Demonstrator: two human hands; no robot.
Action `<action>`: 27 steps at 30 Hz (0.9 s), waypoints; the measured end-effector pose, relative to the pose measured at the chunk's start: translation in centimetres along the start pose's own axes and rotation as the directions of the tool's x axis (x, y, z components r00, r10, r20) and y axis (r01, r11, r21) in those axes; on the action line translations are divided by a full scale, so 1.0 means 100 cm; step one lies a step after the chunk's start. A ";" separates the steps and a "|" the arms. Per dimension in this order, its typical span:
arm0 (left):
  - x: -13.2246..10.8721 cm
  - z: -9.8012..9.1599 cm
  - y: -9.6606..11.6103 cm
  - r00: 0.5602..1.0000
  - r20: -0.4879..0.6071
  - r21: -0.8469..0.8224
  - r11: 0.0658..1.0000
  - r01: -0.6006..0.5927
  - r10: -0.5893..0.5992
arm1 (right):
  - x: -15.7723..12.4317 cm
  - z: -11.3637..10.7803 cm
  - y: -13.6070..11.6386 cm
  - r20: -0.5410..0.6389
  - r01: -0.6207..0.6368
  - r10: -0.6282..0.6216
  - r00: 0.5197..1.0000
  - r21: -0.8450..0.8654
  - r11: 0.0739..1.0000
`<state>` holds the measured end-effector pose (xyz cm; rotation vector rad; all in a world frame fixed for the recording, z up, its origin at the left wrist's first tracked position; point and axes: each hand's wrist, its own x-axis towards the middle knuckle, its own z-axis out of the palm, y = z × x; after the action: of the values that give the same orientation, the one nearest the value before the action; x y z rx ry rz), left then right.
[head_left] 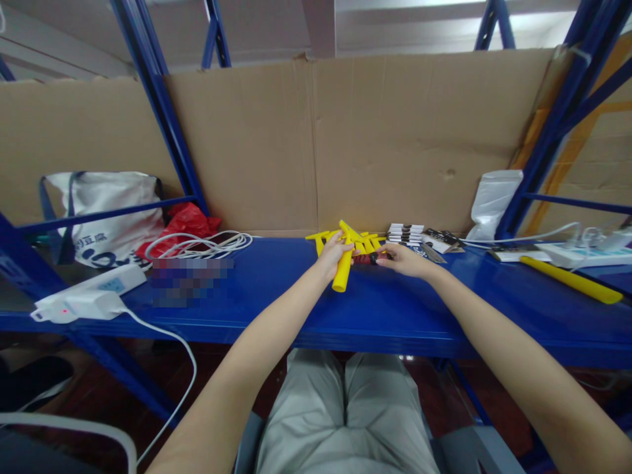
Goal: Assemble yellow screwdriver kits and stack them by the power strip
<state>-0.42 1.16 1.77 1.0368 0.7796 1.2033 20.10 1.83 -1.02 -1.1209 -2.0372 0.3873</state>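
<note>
My left hand [332, 255] is closed around a yellow T-shaped plastic handle [343, 266], whose long end points down toward me above the blue shelf [276, 289]. My right hand [402, 259] is closed on a small dark tool with a red part [368, 259], its tip next to the yellow handle. Just behind both hands lies a pile of several more yellow handles [363, 240] against the cardboard wall.
A stack of small black-and-white packs [405, 233] and dark cards [441, 238] lie right of the pile. A long yellow bar [573, 280], a white power strip [582, 253] and a white bag [491, 201] sit at right. Coiled white cable [202, 245], red bag [182, 224], tote bag [106, 214], power strip [89, 296] at left.
</note>
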 end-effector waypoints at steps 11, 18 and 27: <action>0.001 -0.001 0.001 0.999 -0.002 0.030 0.999 0.036 -0.036 | 0.001 -0.037 -0.006 -0.472 -0.030 0.100 0.876 0.154 0.988; 0.005 -0.003 -0.003 0.999 -0.004 0.059 0.997 0.052 -0.052 | -0.001 -0.056 0.002 -0.630 0.033 0.189 0.753 0.324 0.946; 0.002 0.001 -0.011 0.992 0.062 0.108 0.989 0.102 -0.109 | 0.001 -0.062 0.003 -0.704 0.121 0.294 0.646 0.475 0.872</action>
<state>0.08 1.26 0.74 1.1024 0.8409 1.0406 24.80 1.49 2.97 -0.8497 -1.0370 0.3609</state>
